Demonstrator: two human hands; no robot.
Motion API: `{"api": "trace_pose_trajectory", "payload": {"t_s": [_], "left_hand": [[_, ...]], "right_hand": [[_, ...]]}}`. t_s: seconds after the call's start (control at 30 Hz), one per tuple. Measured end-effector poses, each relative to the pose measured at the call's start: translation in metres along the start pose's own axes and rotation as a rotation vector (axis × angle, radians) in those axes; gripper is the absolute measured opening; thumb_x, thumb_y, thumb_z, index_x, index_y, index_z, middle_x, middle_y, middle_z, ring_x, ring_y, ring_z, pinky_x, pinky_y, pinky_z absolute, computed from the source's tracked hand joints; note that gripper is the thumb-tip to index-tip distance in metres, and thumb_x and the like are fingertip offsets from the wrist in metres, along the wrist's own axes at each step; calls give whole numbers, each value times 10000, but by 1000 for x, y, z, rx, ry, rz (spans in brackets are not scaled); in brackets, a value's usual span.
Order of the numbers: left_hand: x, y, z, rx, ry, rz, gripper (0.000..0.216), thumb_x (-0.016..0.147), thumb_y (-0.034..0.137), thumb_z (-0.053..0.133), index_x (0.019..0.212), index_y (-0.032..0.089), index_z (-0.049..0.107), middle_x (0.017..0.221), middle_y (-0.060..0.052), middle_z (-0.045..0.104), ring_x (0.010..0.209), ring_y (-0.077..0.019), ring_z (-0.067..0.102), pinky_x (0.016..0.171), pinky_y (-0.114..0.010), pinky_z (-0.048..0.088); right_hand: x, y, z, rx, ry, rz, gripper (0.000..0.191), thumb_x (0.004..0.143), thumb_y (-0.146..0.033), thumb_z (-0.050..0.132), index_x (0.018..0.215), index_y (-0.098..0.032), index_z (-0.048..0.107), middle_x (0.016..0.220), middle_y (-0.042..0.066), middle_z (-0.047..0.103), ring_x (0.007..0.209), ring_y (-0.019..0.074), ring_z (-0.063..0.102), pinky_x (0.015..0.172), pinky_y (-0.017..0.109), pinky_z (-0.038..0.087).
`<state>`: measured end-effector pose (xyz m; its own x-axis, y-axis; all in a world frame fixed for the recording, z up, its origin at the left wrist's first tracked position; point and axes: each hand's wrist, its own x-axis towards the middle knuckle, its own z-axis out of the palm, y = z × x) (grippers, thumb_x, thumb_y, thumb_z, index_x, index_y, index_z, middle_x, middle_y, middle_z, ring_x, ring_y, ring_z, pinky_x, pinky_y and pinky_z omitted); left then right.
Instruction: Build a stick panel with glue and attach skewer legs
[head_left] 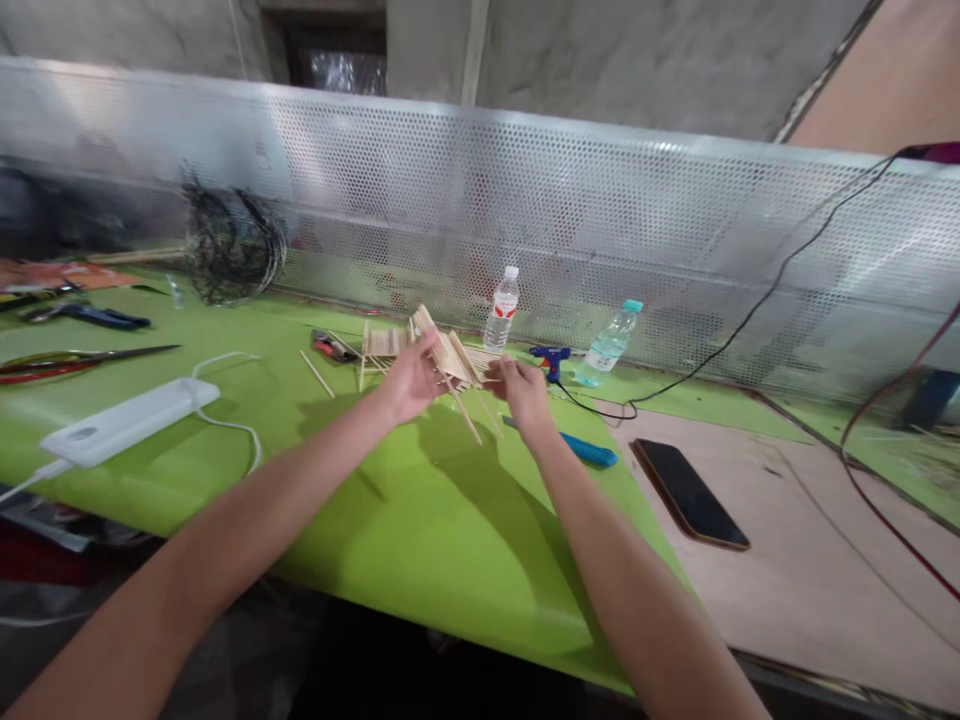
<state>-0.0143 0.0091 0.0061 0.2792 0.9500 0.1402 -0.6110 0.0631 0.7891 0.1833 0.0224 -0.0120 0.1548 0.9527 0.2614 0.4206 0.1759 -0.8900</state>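
Note:
Between my hands, above the green table top, a small chair-like model of thin wooden sticks (452, 357) is held tilted, its legs pointing down. My left hand (415, 380) is closed round its left side. My right hand (519, 388) has its fingers pinched at the model's right side; whether they grip the model or a loose stick cannot be made out. A second stick model (385, 343) stands on the table just behind my left hand. Near my right hand lie a blue-handled cutter (589, 450) and a blue glue gun (551, 360).
Two plastic bottles, one clear (502, 312) and one with a green cap (611, 345), stand at the back. On the right lies a phone (690, 493). A white power strip (131, 420), scissors (90, 360) and pliers (105, 317) lie left. A perforated metal panel (600, 220) runs behind.

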Motion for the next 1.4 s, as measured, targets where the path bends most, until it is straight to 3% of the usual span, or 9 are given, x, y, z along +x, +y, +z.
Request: {"api": "trace_pose_trajectory", "payload": {"t_s": [0.1, 0.3, 0.47, 0.57, 0.73, 0.87, 1.07, 1.23, 1.4], "left_hand": [[4, 5, -8, -121, -29, 37, 593, 817, 686, 675, 1135, 185, 680, 1049, -121, 724, 984, -236, 702, 822, -361, 619], [3, 3, -5, -172, -203, 68, 667, 860, 752, 547, 1151, 166, 677, 1107, -135, 733, 1046, -240, 699, 841, -359, 608], [0, -5, -1, -136, -263, 30, 606, 857, 704, 601, 1141, 174, 673, 1142, -136, 710, 1032, -236, 690, 864, -372, 609], [-1, -6, 0, -93, -208, 7, 423, 848, 458, 738, 1195, 232, 653, 1115, -96, 693, 1067, -228, 681, 924, -371, 606], [-3, 0, -9, 47, -238, -132, 727, 783, 195, 794, 1438, 352, 522, 1170, -75, 668, 1121, -257, 675, 946, -396, 613], [-1, 3, -27, 116, -357, -279, 735, 793, 309, 799, 1473, 308, 519, 1285, -106, 662, 1189, -278, 657, 1018, -442, 573], [8, 0, -30, 184, -180, -361, 695, 864, 755, 520, 1323, 256, 673, 1272, -151, 700, 1176, -320, 662, 943, -481, 583], [15, 3, -32, 508, -14, -352, 388, 850, 392, 726, 1208, 241, 735, 1255, -113, 708, 1001, -230, 692, 820, -355, 595], [13, 16, -47, 875, -213, -379, 518, 766, 325, 820, 1271, 343, 706, 1267, -87, 705, 1042, -241, 690, 785, -327, 568]], "right_hand": [[14, 12, -38, -440, 139, 14, 311, 941, -368, 524, 1069, -208, 759, 1083, 97, 766, 1021, 256, 703, 886, 350, 524], [26, 49, -77, -736, 46, 205, 103, 727, -133, 709, 804, -150, 775, 924, 160, 763, 934, 327, 707, 847, 405, 526], [28, 58, -70, -836, 36, 179, 282, 769, -62, 643, 985, -164, 792, 1093, 144, 764, 1050, 287, 702, 916, 357, 517], [28, 54, -71, -846, 53, 149, 320, 807, -53, 594, 1041, -149, 790, 1148, 163, 755, 1082, 296, 700, 922, 355, 514], [26, 36, -74, -814, 90, 46, 384, 895, -74, 484, 1153, -120, 765, 1206, 176, 742, 1139, 307, 679, 953, 379, 503], [22, 19, -66, -764, 70, -52, 371, 916, -108, 478, 1150, -143, 764, 1160, 135, 764, 1087, 275, 694, 930, 358, 514], [9, 0, -44, -680, -9, -174, 305, 889, -99, 535, 1075, -159, 770, 1050, 92, 788, 972, 228, 712, 879, 323, 523], [-6, -12, -25, -626, -87, -257, 263, 867, -85, 576, 1029, -171, 765, 997, 64, 791, 896, 194, 714, 839, 285, 519], [-14, -13, -14, -608, -166, -305, 241, 866, -92, 601, 1018, -174, 768, 958, 57, 794, 881, 190, 715, 810, 269, 507]]}}
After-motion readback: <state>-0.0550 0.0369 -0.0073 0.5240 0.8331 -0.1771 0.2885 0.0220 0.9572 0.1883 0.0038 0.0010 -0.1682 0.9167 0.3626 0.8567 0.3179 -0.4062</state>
